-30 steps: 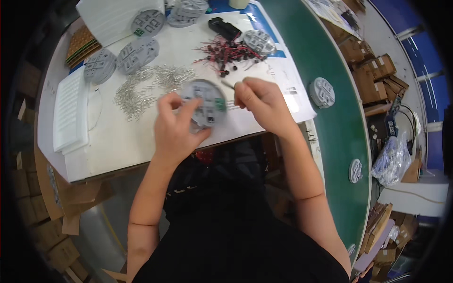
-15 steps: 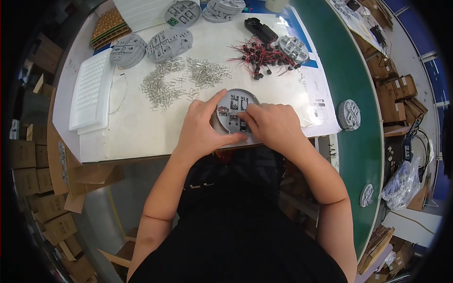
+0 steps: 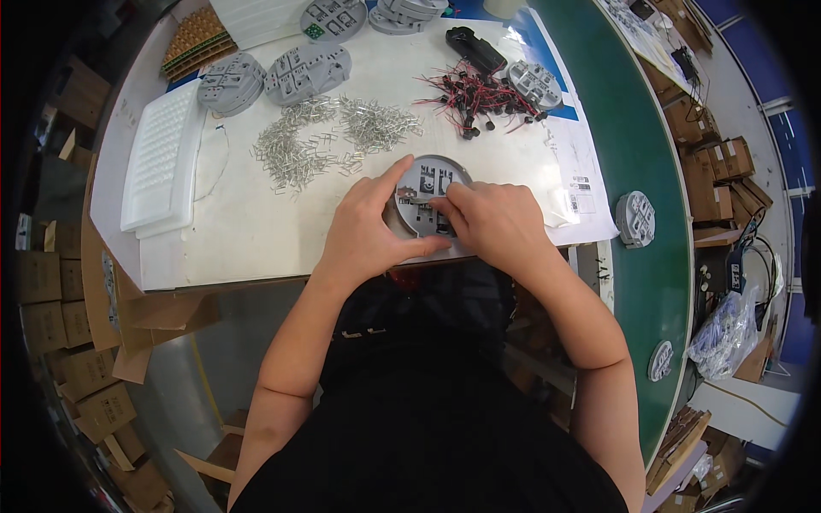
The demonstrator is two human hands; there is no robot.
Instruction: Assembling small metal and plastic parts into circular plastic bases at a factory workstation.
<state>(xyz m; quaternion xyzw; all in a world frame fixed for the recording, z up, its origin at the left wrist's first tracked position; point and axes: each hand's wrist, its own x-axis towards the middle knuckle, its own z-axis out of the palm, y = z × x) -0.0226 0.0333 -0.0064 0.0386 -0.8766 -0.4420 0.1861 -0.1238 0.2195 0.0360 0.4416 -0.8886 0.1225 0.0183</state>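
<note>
Disc: the grey round disc (image 3: 425, 185) is between your hands at the near edge of the worktop (image 3: 227, 244), its recessed face toward you.
Left grip: your left hand (image 3: 363, 224) grasps the disc by its left rim, forefinger at the far side, thumb along the near side.
Right grip: your right hand (image 3: 505, 222) has its fingers curled and its thumb at the disc's face; you cannot tell whether it pinches anything.
Metal pieces: small silvery bits (image 3: 295, 150) are strewn beyond your left hand.
Wired parts: black parts with red leads (image 3: 479, 103) are heaped beyond your right, beside a black holder (image 3: 475, 50).
</note>
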